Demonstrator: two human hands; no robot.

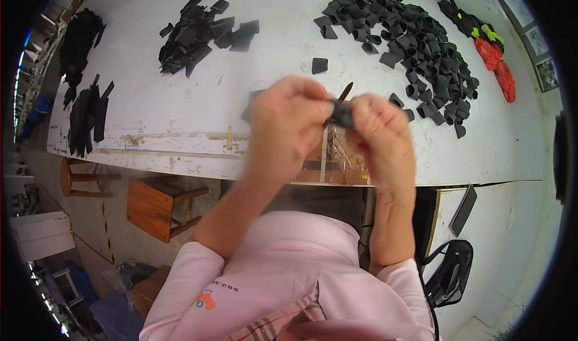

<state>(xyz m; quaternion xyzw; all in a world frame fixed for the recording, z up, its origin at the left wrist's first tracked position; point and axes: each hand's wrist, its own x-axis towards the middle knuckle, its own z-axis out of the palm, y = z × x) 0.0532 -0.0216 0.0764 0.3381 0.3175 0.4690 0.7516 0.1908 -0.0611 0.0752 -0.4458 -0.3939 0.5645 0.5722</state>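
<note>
**Small black piece pinched between both hands above the desk edge**

Head view. The left hand [288, 121] and the right hand [380, 130] are raised together over the near edge of the white, scuffed work desk [180, 124]. Between them sits a small black flat piece of flexible material [342, 113]. Both hands are closed in a pinch on it: the left holds its left end, the right folds over its right end. Motion blur softens the fingers, so the exact finger count on the piece cannot be told.

Orientation: the piece's long axis runs roughly left to right, from one hand to the other, dipping slightly toward the right hand. Which end is front or back cannot be told. A thin reddish-brown pointed stick [344, 92] pokes up and to the right from behind the hands; which hand carries it cannot be told.

Surroundings: a large heap of curled black pieces [415, 46] lies on the desk beyond the right hand, a smaller pile of flat black pieces [198, 31] beyond the left, and one loose black piece [319, 65] between them. A wooden stool [159, 205] stands on the floor under the desk edge.

Risks, as judged:
- The piece is small and held over the desk edge; a slackened pinch could drop it to the lap or floor.
- The pointed stick sits close to the fingers; a slip could jab one.
- Uneven pull from the two hands could twist or crease the piece.
</note>
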